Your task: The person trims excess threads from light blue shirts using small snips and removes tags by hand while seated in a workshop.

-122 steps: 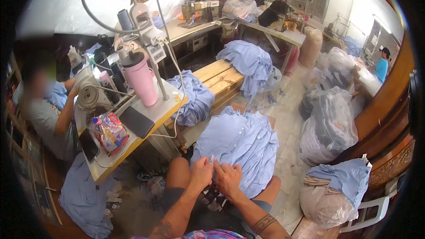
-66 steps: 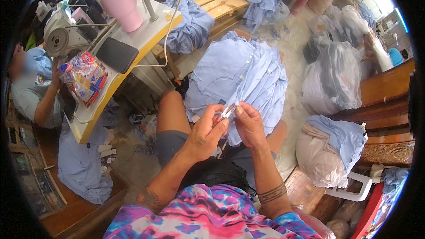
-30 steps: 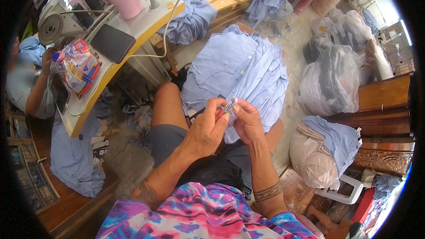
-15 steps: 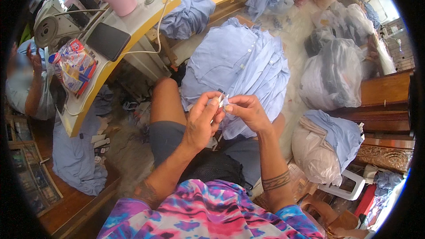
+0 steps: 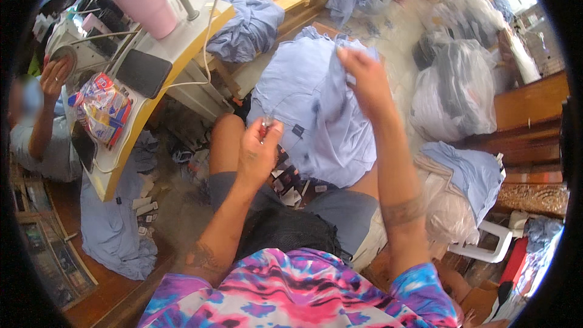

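A pile of light blue shirts [image 5: 285, 79] lies in front of my knees. My right hand [image 5: 364, 79], partly blurred, pinches the shirt cloth near the pile's far right side, and the fabric hangs in folds beneath it. Closed in my left hand [image 5: 260, 152] is a small red tool [image 5: 263, 130] with a metallic end; its exact kind is hard to make out. This hand is at the near left edge of the pile, above my thigh. A small dark label [image 5: 298, 130] shows on the shirt cloth between my hands.
Loose tags [image 5: 288, 185] lie between my legs. On the left, a table [image 5: 200, 21] holds a pink tumbler [image 5: 143, 0], a phone [image 5: 144, 73] and a plastic packet [image 5: 103, 109]; another person's hand [image 5: 53, 79] is beyond. Stuffed plastic bags [image 5: 455, 97] stand at right.
My hands were together over a small tag-like piece; now they are apart. The right has moved far and right onto the cloth. The red tool and the dark label now show.
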A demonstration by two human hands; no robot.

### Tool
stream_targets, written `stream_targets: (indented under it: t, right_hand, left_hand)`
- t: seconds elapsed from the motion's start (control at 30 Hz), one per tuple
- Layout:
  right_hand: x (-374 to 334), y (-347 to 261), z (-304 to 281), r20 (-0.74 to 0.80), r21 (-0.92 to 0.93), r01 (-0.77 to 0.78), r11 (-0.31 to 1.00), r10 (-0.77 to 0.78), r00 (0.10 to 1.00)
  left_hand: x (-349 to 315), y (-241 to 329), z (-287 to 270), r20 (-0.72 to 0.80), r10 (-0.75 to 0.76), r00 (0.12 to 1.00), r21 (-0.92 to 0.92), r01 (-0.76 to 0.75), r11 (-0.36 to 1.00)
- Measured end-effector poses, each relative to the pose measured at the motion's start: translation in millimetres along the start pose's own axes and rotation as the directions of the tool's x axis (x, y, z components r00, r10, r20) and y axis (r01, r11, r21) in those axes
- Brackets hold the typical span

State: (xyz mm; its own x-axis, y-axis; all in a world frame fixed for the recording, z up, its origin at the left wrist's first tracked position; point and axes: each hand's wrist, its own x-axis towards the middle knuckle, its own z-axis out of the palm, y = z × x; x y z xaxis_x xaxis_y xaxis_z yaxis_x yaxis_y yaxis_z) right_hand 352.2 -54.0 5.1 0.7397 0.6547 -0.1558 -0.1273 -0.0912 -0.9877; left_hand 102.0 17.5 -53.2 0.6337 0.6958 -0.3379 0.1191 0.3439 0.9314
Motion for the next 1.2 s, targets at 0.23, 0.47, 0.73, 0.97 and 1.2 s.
stream_targets:
  t: [0.23, 0.47, 0.73, 0.97, 1.2]
  right_hand:
    - [76, 35, -55, -0.295, -0.536, 0.403, 0.742, -0.612, 0.734]
    - [-98, 76, 20, 0.194, -0.871, 0.412, 0.267, -0.584, 0.788]
    - [-105, 64, 4, -0.077, -0.548, 0.366, 0.752, -0.481, 0.873]
    - [-122, -30, -2, -0.084, -0.139, 0.400, 0.906, -0.413, 0.907]
    - [-116, -120, 43, -0.116, -0.053, 0.439, 0.897, -0.442, 0.889]
  left_hand:
    - [-1, 9, -32, 0.011, 0.270, 0.963, 0.407, -0.251, 0.878]
    - [12, -48, -54, -0.131, 0.251, 0.959, 0.415, -0.177, 0.893]
    - [68, -62, -27, 0.028, 0.323, 0.946, 0.532, -0.288, 0.796]
    - [52, -16, -24, 0.105, 0.297, 0.949, 0.356, -0.314, 0.880]
    - [9, 8, -41, -0.058, 0.230, 0.971, -0.158, -0.237, 0.959]
